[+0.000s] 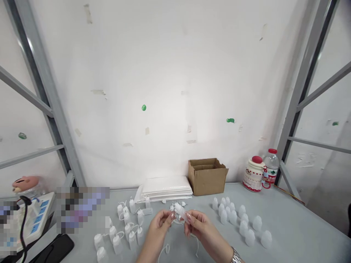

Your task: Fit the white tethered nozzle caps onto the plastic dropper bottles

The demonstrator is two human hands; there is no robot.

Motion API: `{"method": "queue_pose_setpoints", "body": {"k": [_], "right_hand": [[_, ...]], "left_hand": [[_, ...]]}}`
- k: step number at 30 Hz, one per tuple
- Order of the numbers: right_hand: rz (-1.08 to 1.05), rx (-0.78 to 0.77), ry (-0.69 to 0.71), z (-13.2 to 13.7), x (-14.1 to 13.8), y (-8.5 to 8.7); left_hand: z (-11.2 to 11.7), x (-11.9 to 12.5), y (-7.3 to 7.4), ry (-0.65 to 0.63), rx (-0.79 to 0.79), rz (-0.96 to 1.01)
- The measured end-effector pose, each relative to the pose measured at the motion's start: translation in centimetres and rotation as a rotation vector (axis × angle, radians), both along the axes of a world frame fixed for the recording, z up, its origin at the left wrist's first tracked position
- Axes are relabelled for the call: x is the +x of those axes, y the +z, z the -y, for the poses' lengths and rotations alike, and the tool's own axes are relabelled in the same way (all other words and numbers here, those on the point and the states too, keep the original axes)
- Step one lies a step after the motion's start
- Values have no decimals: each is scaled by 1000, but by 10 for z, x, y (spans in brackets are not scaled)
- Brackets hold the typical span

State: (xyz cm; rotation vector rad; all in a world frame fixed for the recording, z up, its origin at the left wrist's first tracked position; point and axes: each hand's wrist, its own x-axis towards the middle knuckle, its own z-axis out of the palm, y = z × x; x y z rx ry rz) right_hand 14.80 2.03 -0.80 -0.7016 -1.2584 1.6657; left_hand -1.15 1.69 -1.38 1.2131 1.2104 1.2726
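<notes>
In front of me, my right hand [201, 225] grips a small white squeeze bottle [181, 212] between thumb and fingers, its top tilted up to the left. My left hand [161, 223] is closed in a pinch just left of the bottle; what lies between its fingertips is too small to make out. A thin white strap shows between the hands. Behind them lies a small pile of white caps [172, 208], partly hidden. Looped white straps [167, 249] lie on the table below the hands.
Several white bottles with tethered caps [117, 244] stand at the left. At the right stand several translucent bottles [243, 228]. A cardboard box [210, 182], white sheets [164, 188], a patterned jar [252, 177] and a water bottle [271, 166] line the wall. A black phone [56, 250] lies front left.
</notes>
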Motion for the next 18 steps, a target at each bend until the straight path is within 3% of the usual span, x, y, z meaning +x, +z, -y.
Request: {"method": "queue_pose_setpoints", "body": {"k": [3,9,14,18], "right_hand": [[90,55,-113,-6,-1,-7],[289,209,-299,-3,-6,-14],[575,445,-477,7,-7,-17],[632,648,-511,10,-8,-24]], "left_hand": [[-1,1,0,98,72,104],[3,1,14,111,20,94],[6,1,16,135,-5,122],[8,4,11,93,10,158]]}}
